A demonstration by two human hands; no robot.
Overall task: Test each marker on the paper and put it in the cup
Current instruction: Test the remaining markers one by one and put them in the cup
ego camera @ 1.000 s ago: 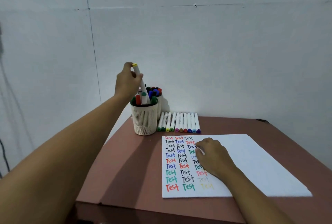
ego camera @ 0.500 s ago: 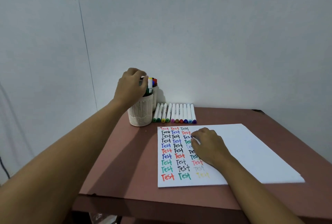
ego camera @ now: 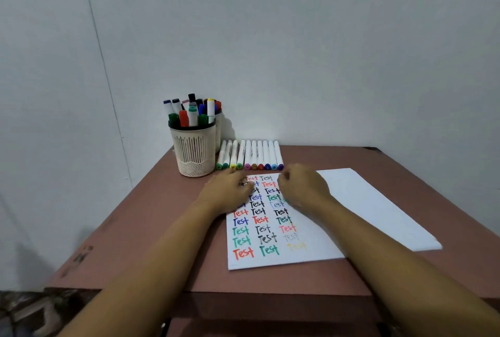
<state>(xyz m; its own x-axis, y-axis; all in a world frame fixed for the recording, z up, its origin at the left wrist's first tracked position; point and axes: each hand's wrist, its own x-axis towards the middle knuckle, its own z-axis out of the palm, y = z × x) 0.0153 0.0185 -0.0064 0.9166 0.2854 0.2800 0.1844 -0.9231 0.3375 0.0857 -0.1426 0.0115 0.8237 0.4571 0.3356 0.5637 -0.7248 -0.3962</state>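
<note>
Both hands hover over the top of the paper [ego camera: 365, 201] with all the "Test" scribbles on it. Left hand [ego camera: 226, 193] is palm down, fingers stretched out loose and holding nothing, tips right by the row of markers [ego camera: 250, 154] lying on the brown table [ego camera: 135, 228] beside the cream slotted cup [ego camera: 194, 152]. Right hand [ego camera: 304, 188] has its fingers curled under (too blurry, can't tell if it's gripping anything). The cup's stuffed with capped markers [ego camera: 189, 116], with a second cup [ego camera: 218, 131] tucked behind it.
</note>
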